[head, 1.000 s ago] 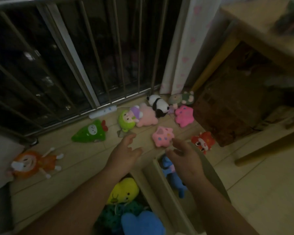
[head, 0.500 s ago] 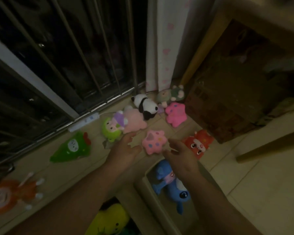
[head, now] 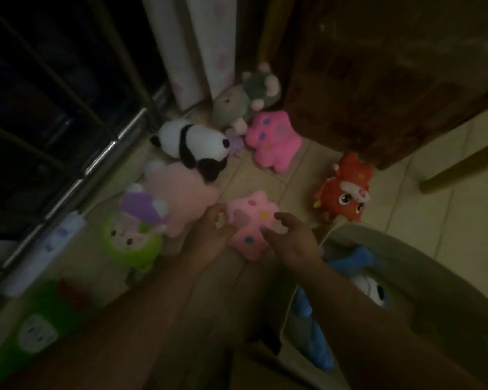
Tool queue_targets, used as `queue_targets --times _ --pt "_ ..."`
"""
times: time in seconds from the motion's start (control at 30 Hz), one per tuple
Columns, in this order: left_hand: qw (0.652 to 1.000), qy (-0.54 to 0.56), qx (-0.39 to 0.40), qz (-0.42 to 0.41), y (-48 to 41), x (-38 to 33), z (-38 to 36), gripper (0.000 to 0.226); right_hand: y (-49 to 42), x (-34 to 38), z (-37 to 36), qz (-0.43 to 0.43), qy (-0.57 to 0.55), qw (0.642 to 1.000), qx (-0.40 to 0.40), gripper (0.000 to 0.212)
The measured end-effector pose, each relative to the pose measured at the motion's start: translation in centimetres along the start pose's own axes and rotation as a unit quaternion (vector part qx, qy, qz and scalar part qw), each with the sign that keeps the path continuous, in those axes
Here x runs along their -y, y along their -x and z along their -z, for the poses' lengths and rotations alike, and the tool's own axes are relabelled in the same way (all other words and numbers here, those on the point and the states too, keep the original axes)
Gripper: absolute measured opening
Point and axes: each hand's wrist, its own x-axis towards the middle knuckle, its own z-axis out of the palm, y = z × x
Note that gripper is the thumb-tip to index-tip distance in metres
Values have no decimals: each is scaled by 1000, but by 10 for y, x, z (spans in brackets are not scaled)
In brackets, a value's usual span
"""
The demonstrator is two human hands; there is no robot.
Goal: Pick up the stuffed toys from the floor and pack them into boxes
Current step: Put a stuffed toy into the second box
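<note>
A light pink star toy with coloured spots lies on the floor between my hands. My left hand touches its left edge, fingers spread. My right hand hovers over its right side with fingers loosely curved; neither grips it. Around it lie a panda, a pale pink plush, a green-hooded doll, a bright pink toy, a red fox-like toy and a grey-green plush. A box at lower right holds a blue toy.
A green cone-shaped toy lies at the lower left. A white power strip runs along the metal window rail. A curtain hangs behind, and dark wooden furniture stands at the right.
Both hands have moved forward and down to the light pink star toy, closing in on its two sides. The view has dropped closer to the floor.
</note>
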Motion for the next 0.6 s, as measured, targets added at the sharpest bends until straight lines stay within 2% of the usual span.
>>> queue_targets --times 0.2,0.3,0.37,0.47,0.6 --pt "1000 4 -4 -14 -53 39 -34 56 -69 -28 -66 -83 -85 992 -51 60" --pt "1000 15 9 -4 -72 52 -48 40 -98 -46 -101 -114 -81 987 -76 69" --pt "999 26 14 -11 -84 61 -55 30 -115 -54 -112 -161 -86 979 -89 67" --pt "999 25 41 -20 -94 71 -59 36 -123 -54 -118 -209 -163 959 -97 66" --pt "999 22 22 8 -94 55 -47 35 -111 -40 -120 -234 -252 936 -73 81"
